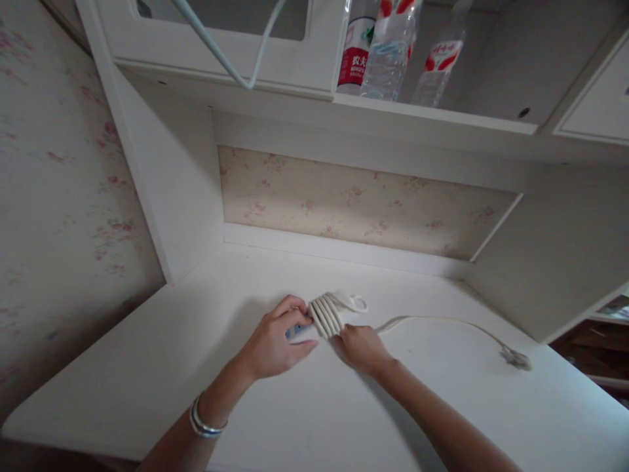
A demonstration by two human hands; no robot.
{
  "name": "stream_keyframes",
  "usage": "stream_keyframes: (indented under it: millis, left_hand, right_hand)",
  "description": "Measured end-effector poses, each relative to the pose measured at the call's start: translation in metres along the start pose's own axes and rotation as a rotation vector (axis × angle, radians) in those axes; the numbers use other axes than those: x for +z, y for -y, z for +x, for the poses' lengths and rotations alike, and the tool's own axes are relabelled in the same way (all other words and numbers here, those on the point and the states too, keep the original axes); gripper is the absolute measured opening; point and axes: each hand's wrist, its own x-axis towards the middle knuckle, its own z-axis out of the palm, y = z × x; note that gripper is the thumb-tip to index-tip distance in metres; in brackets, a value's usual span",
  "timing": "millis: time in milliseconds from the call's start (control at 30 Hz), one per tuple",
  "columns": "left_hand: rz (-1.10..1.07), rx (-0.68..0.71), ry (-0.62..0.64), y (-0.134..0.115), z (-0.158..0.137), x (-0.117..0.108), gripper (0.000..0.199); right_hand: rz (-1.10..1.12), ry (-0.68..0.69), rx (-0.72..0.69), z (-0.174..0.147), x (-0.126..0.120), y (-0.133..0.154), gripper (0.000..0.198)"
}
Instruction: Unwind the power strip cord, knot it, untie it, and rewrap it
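Above the white desktop, my left hand (275, 341) is closed around one end of a white-and-blue handheld device (297, 332); the fingers hide much of it, and I cannot tell its exact kind. A cream power cord (325, 316) is wound around the device's middle in several side-by-side turns. A pale loop (360, 303) sticks out beyond the turns at the far end. My right hand (362, 346) has its fingers closed on the cord at the right edge of the windings. From there the cord's free length curves right across the desktop to its plug (515, 358).
The white desk (206, 328) has side panels left and right. Overhead, a shelf (442, 118) holds several plastic bottles (386, 59). A pale blue-white cable (221, 56) hangs down in front of the cabinet door at upper left. Floral wallpaper (98, 170) covers the left wall.
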Motion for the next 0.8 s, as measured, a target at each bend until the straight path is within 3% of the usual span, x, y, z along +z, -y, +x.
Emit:
stream_keyframes:
  millis: [67, 133, 333, 433, 567, 800]
  left_hand:
    - [0.131, -0.058, -0.074, 0.005, 0.004, 0.003, 0.016]
    - [0.268, -0.108, -0.069, 0.008, 0.006, 0.01, 0.014]
    - [0.43, -0.105, 0.169, 0.004, 0.0, 0.026, 0.018]
    - [0.385, -0.089, 0.279, -0.001, -0.004, 0.028, 0.019]
    - [0.206, -0.004, 0.427, -0.011, -0.004, 0.028, 0.019]
    - [-0.124, 0.103, 0.437, -0.024, -0.009, 0.019, 0.019]
  right_hand:
    - [-0.018, 0.094, 0.004, -0.012, -0.011, 0.009, 0.016]
    - [-0.034, 0.08, -0.055, -0.018, -0.025, 0.016, 0.014]
    - [-0.119, -0.168, -0.181, 0.0, -0.069, 0.006, 0.015]
    - [-0.132, -0.242, -0.281, 0.02, -0.083, -0.003, 0.017]
    - [-0.111, -0.202, -0.321, 0.049, -0.086, -0.003, 0.017]
    - [0.05, 0.053, -0.141, 0.081, -0.056, -0.009, 0.025]
